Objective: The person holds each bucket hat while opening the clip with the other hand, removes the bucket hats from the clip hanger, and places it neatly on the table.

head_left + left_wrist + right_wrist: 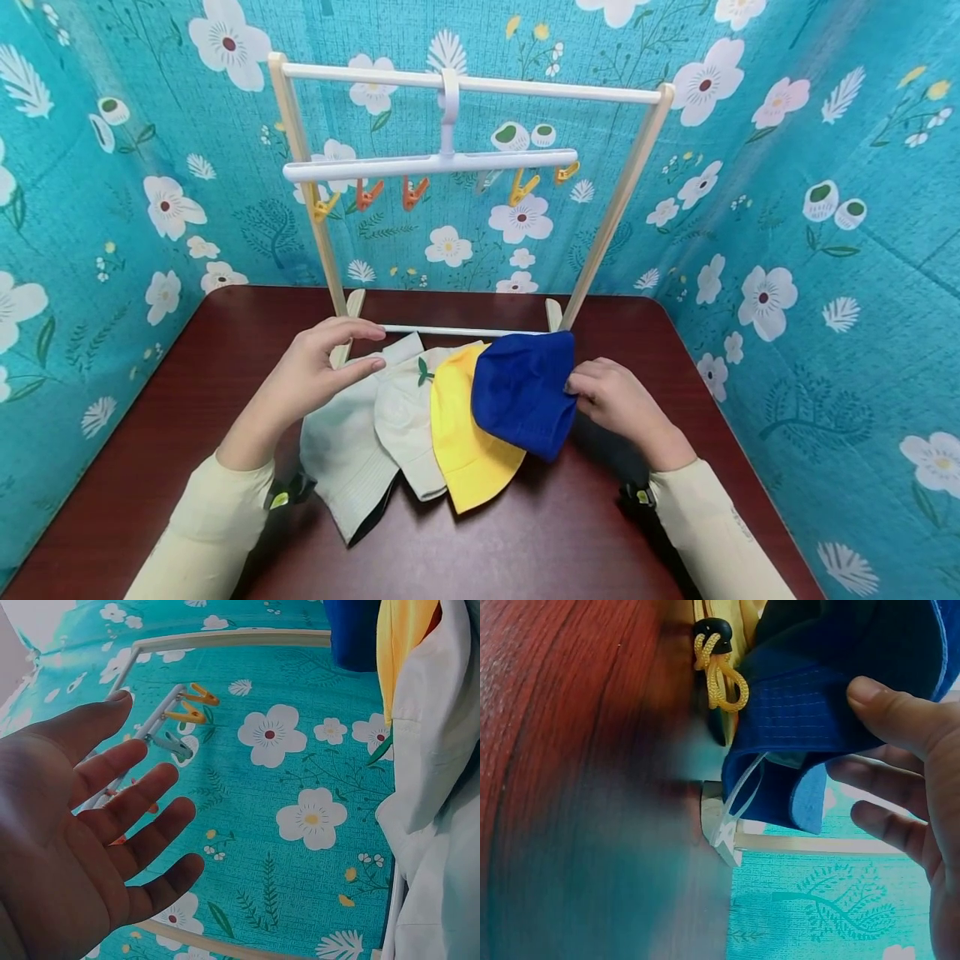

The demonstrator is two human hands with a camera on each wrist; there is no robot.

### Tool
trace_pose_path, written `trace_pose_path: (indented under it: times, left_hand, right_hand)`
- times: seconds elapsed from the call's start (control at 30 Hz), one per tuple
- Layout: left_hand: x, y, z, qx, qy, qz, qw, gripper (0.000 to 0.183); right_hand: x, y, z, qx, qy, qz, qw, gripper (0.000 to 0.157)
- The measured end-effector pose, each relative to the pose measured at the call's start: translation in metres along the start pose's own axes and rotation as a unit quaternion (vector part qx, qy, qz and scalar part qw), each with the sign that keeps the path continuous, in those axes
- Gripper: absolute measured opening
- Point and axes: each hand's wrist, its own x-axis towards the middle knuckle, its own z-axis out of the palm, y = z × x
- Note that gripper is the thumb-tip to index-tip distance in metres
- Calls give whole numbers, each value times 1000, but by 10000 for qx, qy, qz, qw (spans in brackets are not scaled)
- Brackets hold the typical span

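Note:
A blue bucket hat [521, 392] overlaps a yellow bucket hat [468, 433], with a cream hat [408, 417] bearing a green sprout and a pale grey hat [348, 450] fanned out to the left. My right hand [618, 404] pinches the blue hat's right edge; in the right wrist view the thumb [877, 697] presses one face of the cloth, fingers behind it. Above the pale grey hat my left hand [322, 358] holds nothing, fingers and thumb spread apart. The left wrist view shows its palm [45, 832] and loosely extended fingers.
Behind the hats stands a wooden rack [626, 192] with a white hanger [442, 162] on its top bar. Several coloured clips, such as an orange clip [412, 193], hang from it. A yellow cord [724, 682] with a black toggle shows beside the blue hat.

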Motion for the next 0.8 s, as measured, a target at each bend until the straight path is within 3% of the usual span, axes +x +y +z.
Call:
trace_pose_path:
  times: [0.33, 0.8]
  left_hand:
    - [0, -4, 2, 147, -3, 110, 9998, 38]
    - [0, -3, -2, 334, 14, 139, 9993, 40]
  right_hand:
    - [3, -4, 0, 233, -398, 34, 9989, 37]
    - [2, -11, 5, 481, -1492, 705, 9851, 33]
